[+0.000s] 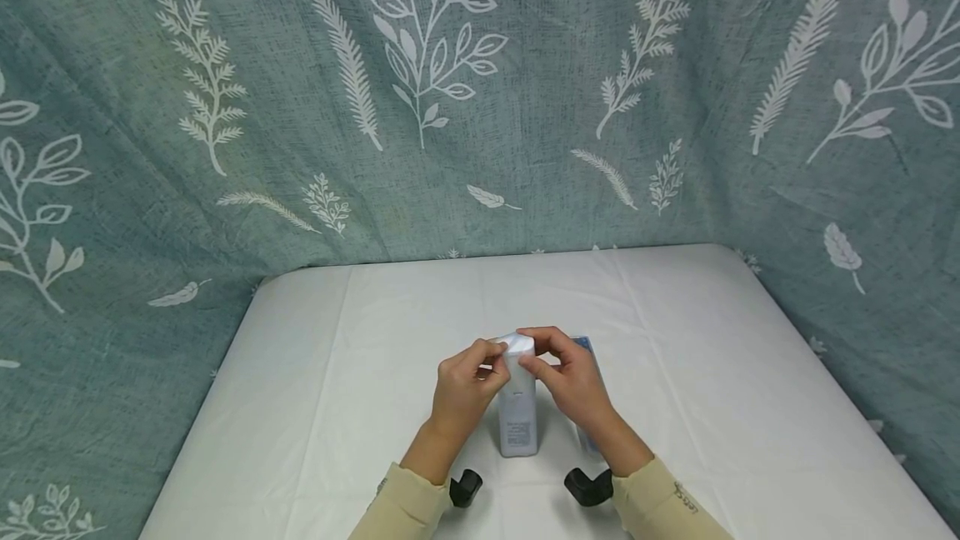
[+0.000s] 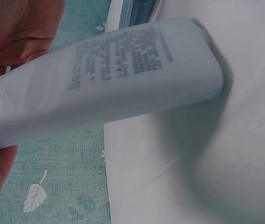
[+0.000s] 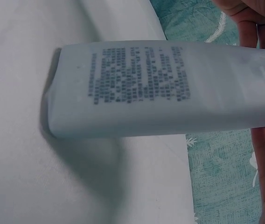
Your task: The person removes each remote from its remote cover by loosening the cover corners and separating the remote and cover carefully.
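A slim pale bottle (image 1: 517, 411) with rounded edges stands upright on the white table, small dark print low on its near side. Shiny clear film (image 1: 517, 343) covers its top. My left hand (image 1: 468, 382) pinches at the upper left of the bottle with thumb and fingers. From the other side, my right hand (image 1: 570, 377) grips the upper right edge, thumb in front and fingers over the top. In the left wrist view the bottle (image 2: 123, 74) shows its printed block, and the right wrist view shows the bottle (image 3: 137, 88) close up with its base on the cloth.
A blue flat box (image 1: 582, 343) stands just behind my right hand, mostly hidden by it. Black curved mounts (image 1: 467, 487) show beside both sleeves. White cloth (image 1: 390, 332) covers the table, and a green leaf-patterned curtain (image 1: 525, 90) hangs round its far sides.
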Motion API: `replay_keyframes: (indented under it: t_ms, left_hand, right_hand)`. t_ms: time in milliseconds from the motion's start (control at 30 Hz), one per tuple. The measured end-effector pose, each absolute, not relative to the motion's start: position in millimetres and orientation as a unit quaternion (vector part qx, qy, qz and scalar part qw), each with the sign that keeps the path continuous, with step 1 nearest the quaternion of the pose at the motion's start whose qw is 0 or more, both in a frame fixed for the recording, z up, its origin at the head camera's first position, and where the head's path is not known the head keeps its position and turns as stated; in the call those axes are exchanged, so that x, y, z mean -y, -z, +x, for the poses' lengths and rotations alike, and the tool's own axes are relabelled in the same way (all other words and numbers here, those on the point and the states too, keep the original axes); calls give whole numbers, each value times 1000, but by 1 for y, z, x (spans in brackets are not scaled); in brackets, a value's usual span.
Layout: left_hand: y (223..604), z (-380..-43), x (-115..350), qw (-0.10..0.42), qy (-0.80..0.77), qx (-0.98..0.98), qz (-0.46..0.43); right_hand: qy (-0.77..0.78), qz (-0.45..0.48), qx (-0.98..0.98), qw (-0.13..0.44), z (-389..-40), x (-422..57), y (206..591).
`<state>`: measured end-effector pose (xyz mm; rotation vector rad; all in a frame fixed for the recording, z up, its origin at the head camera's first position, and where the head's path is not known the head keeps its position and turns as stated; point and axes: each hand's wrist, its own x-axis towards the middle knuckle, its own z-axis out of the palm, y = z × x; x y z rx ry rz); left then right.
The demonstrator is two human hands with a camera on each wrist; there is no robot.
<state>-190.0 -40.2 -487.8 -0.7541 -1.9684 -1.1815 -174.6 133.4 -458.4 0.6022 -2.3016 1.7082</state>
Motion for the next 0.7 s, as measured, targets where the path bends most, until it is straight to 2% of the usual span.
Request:
replay_keyframes:
  t_ms: [267,700]
  left_hand:
    - [488,-191,40,357,463,759,-285]
    - [486,-189,38,352,490,759,-246]
  right_hand:
    - [-580,199,783,104,-186,-137,482]
    - [-592,208,772,100,-185,-140,485]
